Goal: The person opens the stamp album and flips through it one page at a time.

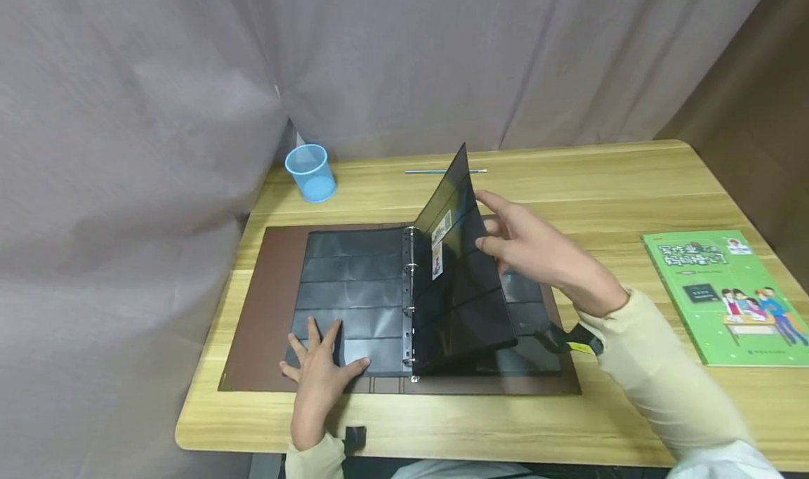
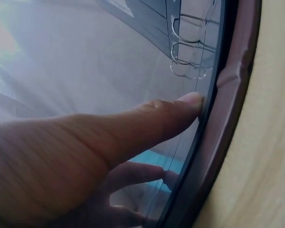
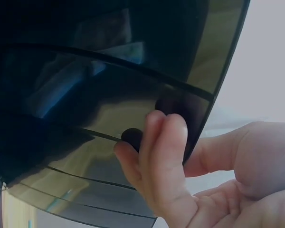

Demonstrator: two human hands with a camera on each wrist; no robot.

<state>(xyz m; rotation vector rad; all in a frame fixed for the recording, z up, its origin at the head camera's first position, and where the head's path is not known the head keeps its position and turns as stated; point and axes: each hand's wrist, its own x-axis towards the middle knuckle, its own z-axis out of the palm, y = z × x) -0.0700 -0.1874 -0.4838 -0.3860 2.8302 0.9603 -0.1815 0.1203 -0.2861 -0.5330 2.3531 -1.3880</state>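
Album (image 1: 265, 310) open: left hand (image 1: 319, 366) flat on one page (image 1: 350, 282); right hand (image 1: 531, 247) pinches one sleeve (image 1: 464, 296).

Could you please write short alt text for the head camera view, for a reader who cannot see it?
A person's right hand lifts a dark plastic sleeve page of an open brown ring binder while the left hand lies flat on the left-hand pages. On the light wooden table are also a blue mesh cup and a green illustrated book.

Head view high, downward; wrist views close on binder (image 1: 404, 310).
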